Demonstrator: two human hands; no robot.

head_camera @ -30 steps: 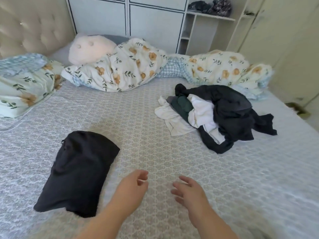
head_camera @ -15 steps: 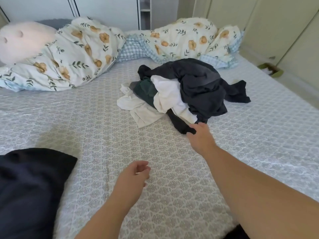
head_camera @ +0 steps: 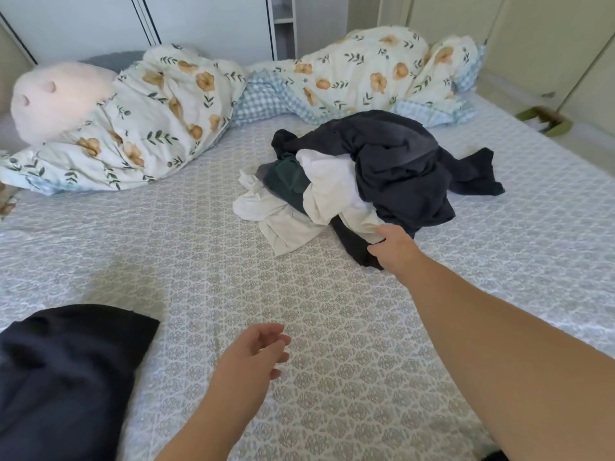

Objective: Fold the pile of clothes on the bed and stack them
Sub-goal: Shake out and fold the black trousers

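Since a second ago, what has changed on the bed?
The right hand reached forward to the jumbled pile of dark and white clothes and now grips its near edge. The left hand stays empty above the patterned grey bedspread; the folded dark garment is unmoved.

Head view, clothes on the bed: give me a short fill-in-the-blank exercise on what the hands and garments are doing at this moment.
1. The right hand reaches into the near edge of the ____ of unfolded clothes.
2. The left hand hovers over the bedspread and holds ____.
3. The folded dark garment lies on the person's ____ side.
4. The white garment lies partly under a ____ garment.

Missing words: pile; nothing; left; dark
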